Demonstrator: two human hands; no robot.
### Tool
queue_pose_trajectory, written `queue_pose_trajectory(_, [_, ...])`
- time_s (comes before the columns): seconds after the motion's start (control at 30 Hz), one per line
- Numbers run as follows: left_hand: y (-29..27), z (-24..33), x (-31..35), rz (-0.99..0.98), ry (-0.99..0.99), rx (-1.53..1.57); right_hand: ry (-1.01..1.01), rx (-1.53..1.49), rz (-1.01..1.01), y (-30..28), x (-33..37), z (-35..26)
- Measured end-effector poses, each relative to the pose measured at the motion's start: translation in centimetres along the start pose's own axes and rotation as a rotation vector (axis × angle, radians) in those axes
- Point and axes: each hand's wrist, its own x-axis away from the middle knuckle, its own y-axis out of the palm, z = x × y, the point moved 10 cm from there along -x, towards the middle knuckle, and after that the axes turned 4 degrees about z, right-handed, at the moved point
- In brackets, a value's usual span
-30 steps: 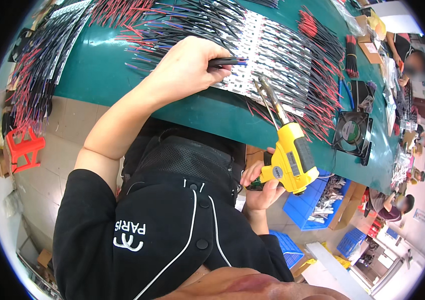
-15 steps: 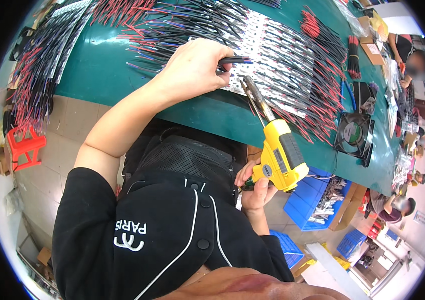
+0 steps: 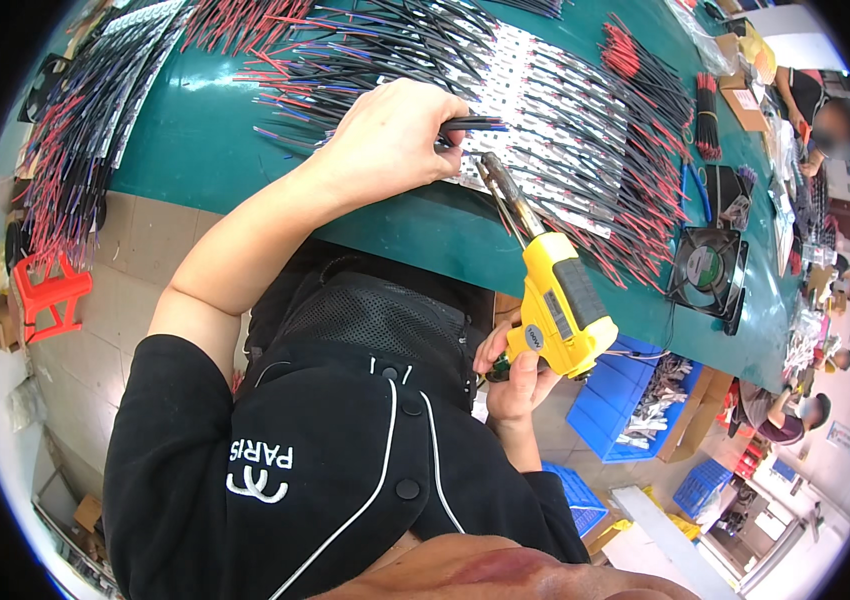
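Note:
My left hand (image 3: 392, 135) is closed round a small bunch of black wires (image 3: 475, 124), whose ends stick out to the right past my fingers. In my right hand (image 3: 520, 375) is a yellow soldering gun (image 3: 560, 300) with a dark grip panel, held by its handle. Its metal tip points up and left, just below the ends of the held wires; whether it touches a wire I cannot tell. Beneath both lie white circuit board panels (image 3: 545, 110) with rows of black and red wires attached.
The green table (image 3: 405, 235) carries more wired panels (image 3: 135, 70) at the left and a tied wire bundle (image 3: 708, 115) at the right. A square black fan (image 3: 708, 268) stands near the right edge. Blue bins (image 3: 610, 405) sit below, a red stool (image 3: 50, 295) at left. Other people are far right.
The soldering gun has turned a little, its body rising slightly and its tip shifting slightly left. My left hand and the wires in it have barely moved.

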Motion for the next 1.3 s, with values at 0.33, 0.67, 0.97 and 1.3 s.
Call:
queue_pose_trajectory(0.33, [-0.1, 0.0, -0.3, 0.016, 0.068, 0.028, -0.005, -0.038, 0.021, -0.4, -0.1, -0.7])
queue_pose_trajectory(0.67, [0.4, 0.0, -0.7, -0.074, 0.106, 0.142, 0.017, -0.035, 0.008, -0.8, 0.4, 0.4])
queue_pose_trajectory(0.97, [0.5, 0.6, -0.7, -0.056, 0.168, 0.056, 0.052, 0.018, 0.028, -0.5, 0.5, 0.2])
queue_pose_trajectory(1.3, [0.1, 0.6, -0.6, -0.036, 0.208, 0.069, -0.019, -0.055, 0.021, -0.6, 0.2, -0.7])
